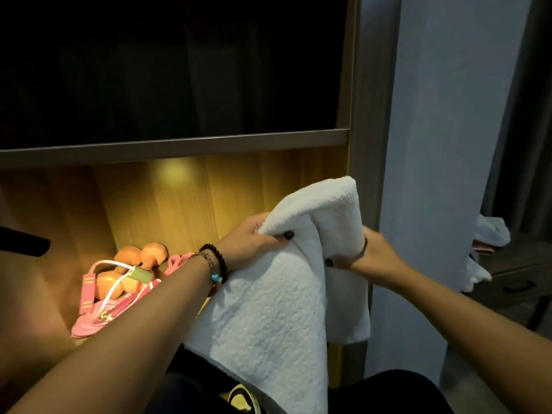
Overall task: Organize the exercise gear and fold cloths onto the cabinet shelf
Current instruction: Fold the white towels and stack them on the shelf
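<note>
Towel: white terry towel (268,294), nubbly, draped in soft folds before the cabinet, lower edge cut off.
Left hand (254,240): pinches its upper fold.
Right hand (367,252): grips the doubled part.
Shelf: lit wood-grain shelf (185,204) — orange dumbbells (140,264) under tangled pink skipping rope (101,306), half hidden by the forearm.

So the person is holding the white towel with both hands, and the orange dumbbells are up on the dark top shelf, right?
Not quite. Both the left hand and the right hand do grip the white towel, but the orange dumbbells lie on the lit lower shelf, beside the pink jump rope, not up in the dark one. The head view shows it.
</note>
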The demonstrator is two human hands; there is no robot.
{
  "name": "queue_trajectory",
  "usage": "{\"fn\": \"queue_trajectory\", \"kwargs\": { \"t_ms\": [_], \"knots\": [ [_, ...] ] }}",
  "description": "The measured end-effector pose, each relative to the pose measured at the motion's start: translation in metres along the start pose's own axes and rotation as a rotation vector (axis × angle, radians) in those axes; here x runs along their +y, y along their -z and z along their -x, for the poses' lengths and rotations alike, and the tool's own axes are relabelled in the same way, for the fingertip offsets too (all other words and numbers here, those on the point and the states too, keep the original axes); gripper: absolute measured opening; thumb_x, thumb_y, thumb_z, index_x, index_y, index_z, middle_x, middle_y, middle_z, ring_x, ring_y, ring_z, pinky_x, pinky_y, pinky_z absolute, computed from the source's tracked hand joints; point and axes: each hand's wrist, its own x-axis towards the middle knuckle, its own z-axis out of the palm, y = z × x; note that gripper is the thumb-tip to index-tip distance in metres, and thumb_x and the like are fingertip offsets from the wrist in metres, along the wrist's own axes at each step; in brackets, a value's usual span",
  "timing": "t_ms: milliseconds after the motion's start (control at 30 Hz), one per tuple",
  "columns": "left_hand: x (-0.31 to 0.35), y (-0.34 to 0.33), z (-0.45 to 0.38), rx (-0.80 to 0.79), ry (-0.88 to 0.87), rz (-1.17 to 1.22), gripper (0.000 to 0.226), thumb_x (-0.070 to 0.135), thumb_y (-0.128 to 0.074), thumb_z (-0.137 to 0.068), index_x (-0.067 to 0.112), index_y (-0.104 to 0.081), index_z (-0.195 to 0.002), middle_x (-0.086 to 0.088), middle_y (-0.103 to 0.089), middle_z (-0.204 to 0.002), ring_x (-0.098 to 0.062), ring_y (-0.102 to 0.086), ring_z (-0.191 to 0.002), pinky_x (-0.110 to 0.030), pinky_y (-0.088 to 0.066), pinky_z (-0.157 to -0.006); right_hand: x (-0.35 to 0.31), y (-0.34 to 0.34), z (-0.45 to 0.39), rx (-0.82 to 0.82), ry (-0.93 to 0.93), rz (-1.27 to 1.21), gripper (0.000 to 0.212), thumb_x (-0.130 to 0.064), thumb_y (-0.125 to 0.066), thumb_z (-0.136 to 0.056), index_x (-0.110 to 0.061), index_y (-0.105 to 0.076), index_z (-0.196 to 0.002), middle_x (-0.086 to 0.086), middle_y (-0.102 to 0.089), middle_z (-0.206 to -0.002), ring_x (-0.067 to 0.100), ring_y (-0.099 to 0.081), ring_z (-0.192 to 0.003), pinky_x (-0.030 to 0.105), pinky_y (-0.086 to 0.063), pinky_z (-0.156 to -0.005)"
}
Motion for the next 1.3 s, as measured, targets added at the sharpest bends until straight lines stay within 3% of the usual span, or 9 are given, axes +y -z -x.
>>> {"fn": "queue_trajectory", "kwargs": {
  "t_ms": [133,233,333,433,667,867,1067,1200,1300],
  "knots": [
    [0.021,0.021,0.024,0.077,-0.023,0.006,0.02,0.002,-0.06,-0.09,0.017,-0.062,-0.104,0.004,-0.068,-0.088,-0.002,-0.066,-0.072,-0.017,-0.052,-0.061,-0.019,0.007,-0.011,0.187,0.092,0.076,0.036,-0.021,-0.08,-0.076,-0.029,-0.059,-0.103,-0.006,-0.063,-0.098,0.014,-0.061,-0.091,0.033,-0.057,-0.075],
    [0.041,0.034,0.044,0.15,-0.051,-0.021,0.016,0.008,-0.058,-0.093,0.016,-0.059,-0.107,-0.001,-0.067,-0.093,-0.005,-0.066,-0.074,-0.021,-0.055,-0.066,-0.065,0.021,-0.024,0.213,0.31,0.238,0.036,-0.016,-0.076,-0.079,-0.028,-0.058,-0.108,-0.002,-0.063,-0.095,0.018,-0.06,-0.087,0.025,-0.049,-0.067],
    [0.06,0.042,0.062,0.224,-0.094,-0.14,0.021,0.013,-0.058,-0.095,0.009,-0.057,-0.116,-0.008,-0.066,-0.106,-0.015,-0.063,-0.091,-0.03,-0.052,-0.083,-0.118,0.038,-0.029,0.159,0.414,0.384,0.034,-0.021,-0.075,-0.077,-0.029,-0.061,-0.107,-0.005,-0.063,-0.091,0.01,-0.059,-0.087,0.023,-0.039,-0.067],
    [0.075,0.045,0.084,0.279,-0.116,-0.131,0.018,0.019,-0.058,-0.095,0.013,-0.06,-0.112,0.003,-0.068,-0.098,-0.009,-0.063,-0.086,-0.018,-0.051,-0.072,-0.171,0.053,-0.025,0.062,0.477,0.509,0.033,-0.014,-0.077,-0.077,-0.024,-0.063,-0.105,-0.005,-0.061,-0.088,0.006,-0.055,-0.087,0.024,-0.039,-0.072],
    [0.084,0.048,0.133,0.217,-0.121,0.067,0.023,0.034,-0.063,-0.089,0.024,-0.068,-0.109,0.002,-0.073,-0.105,-0.013,-0.069,-0.096,-0.026,-0.053,-0.078,-0.26,0.06,-0.001,-0.121,0.493,0.731,0.026,-0.026,-0.08,-0.075,-0.033,-0.058,-0.086,-0.015,-0.057,-0.081,0.005,-0.052,-0.076,0.021,-0.042,-0.064],
    [-0.007,0.036,0.154,0.217,0.074,-0.148,0.014,0.041,-0.062,-0.089,0.033,-0.068,-0.098,0.016,-0.073,-0.096,-0.004,-0.068,-0.091,-0.03,-0.051,-0.083,-0.199,-0.021,-0.012,-0.37,0.27,0.817,0.033,-0.022,-0.079,-0.074,-0.023,-0.065,-0.104,-0.001,-0.064,-0.098,0.019,-0.06,-0.093,0.038,-0.049,-0.082],
    [-0.137,0.011,0.149,0.431,0.319,-0.135,0.028,0.028,-0.064,-0.091,0.015,-0.06,-0.115,-0.007,-0.067,-0.114,-0.026,-0.062,-0.108,-0.045,-0.047,-0.097,-0.088,-0.116,-0.033,-0.462,0.265,0.91,0.038,-0.028,-0.07,-0.084,-0.019,-0.059,-0.12,0.007,-0.064,-0.112,0.027,-0.058,-0.1,0.042,-0.049,-0.082],
    [-0.183,0.002,0.135,0.41,0.575,-0.146,0.039,0.04,-0.067,-0.086,0.011,-0.055,-0.109,-0.005,-0.063,-0.103,-0.024,-0.06,-0.096,-0.037,-0.05,-0.082,-0.036,-0.145,-0.05,-0.471,0.293,0.984,0.037,-0.033,-0.063,-0.088,-0.026,-0.054,-0.123,0.004,-0.062,-0.112,0.028,-0.058,-0.1,0.035,-0.045,-0.071],
    [-0.182,0.008,0.117,0.65,0.525,-0.307,0.026,0.035,-0.069,-0.085,0.013,-0.055,-0.087,-0.001,-0.058,-0.086,-0.019,-0.054,-0.081,-0.023,-0.037,-0.059,-0.016,-0.152,-0.058,-0.455,0.328,1.036,0.041,-0.036,-0.062,-0.089,-0.029,-0.052,-0.127,0.002,-0.061,-0.117,0.026,-0.058,-0.1,0.034,-0.048,-0.073]
  ]
}}
